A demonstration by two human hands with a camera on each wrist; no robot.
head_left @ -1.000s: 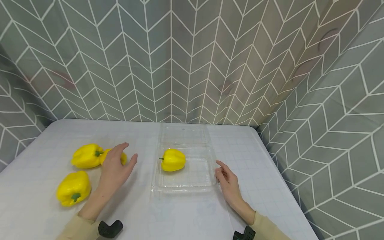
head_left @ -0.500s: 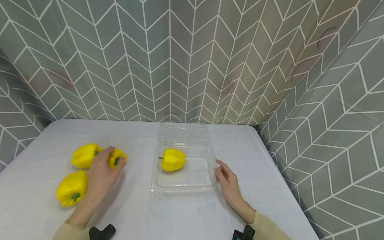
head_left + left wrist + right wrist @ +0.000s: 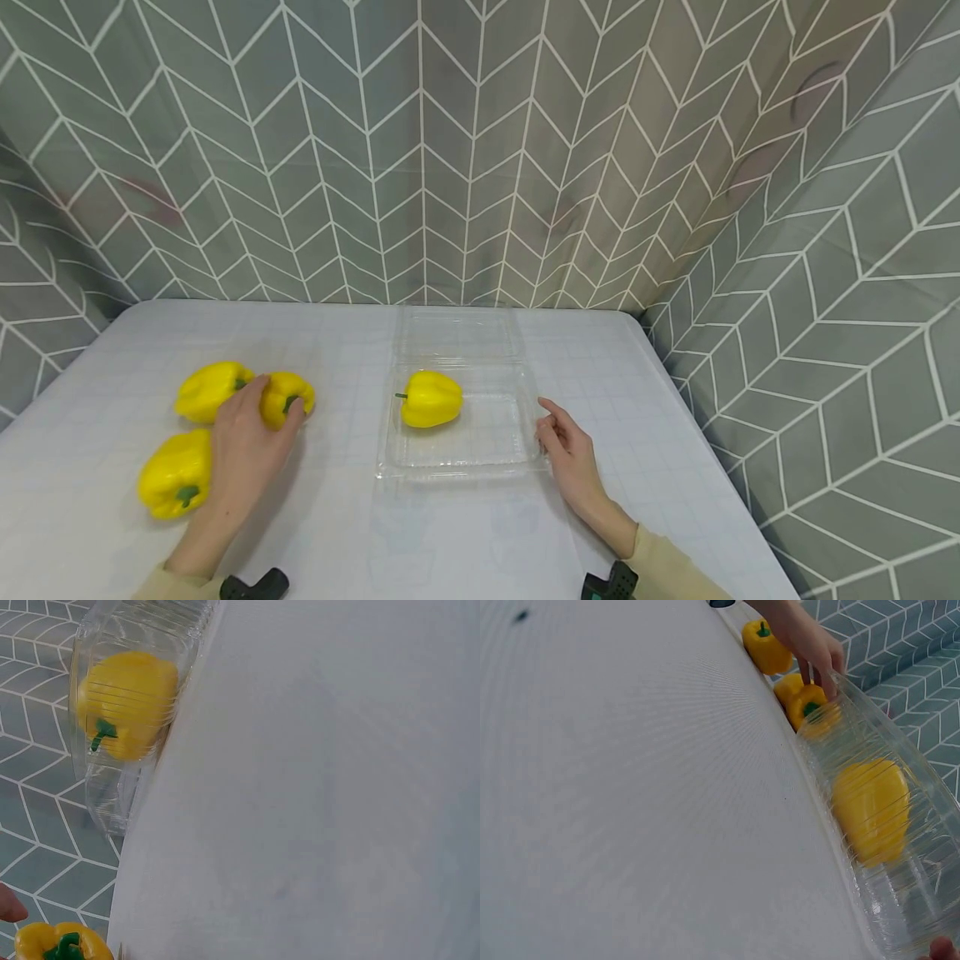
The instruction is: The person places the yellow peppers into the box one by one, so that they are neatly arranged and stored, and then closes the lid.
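Note:
On the left of the table, my left hand (image 3: 247, 437) grips a yellow bell pepper (image 3: 283, 392), fingers along its left side and thumb by its green stem. Two more yellow peppers lie close by, a far pepper (image 3: 210, 392) and a near pepper (image 3: 176, 475) partly behind the hand. A clear plastic clamshell container (image 3: 487, 429) stands mid-table with its lid (image 3: 461, 333) folded back. Inside its left part lies another yellow pepper (image 3: 431, 400), stem to the left. My right hand (image 3: 573, 462) pinches the container's right rim with curled fingers, the index finger raised above it.
A white cloth covers the table (image 3: 465, 542). Grey curtains (image 3: 450, 150) with white zigzag lines hang along the back and both sides. Dark wrist devices (image 3: 255, 586) sit on both sleeves.
My left hand has moved left and down over the pepper beside the far one, and its fingers have closed round it. The right hand and the container stay in place.

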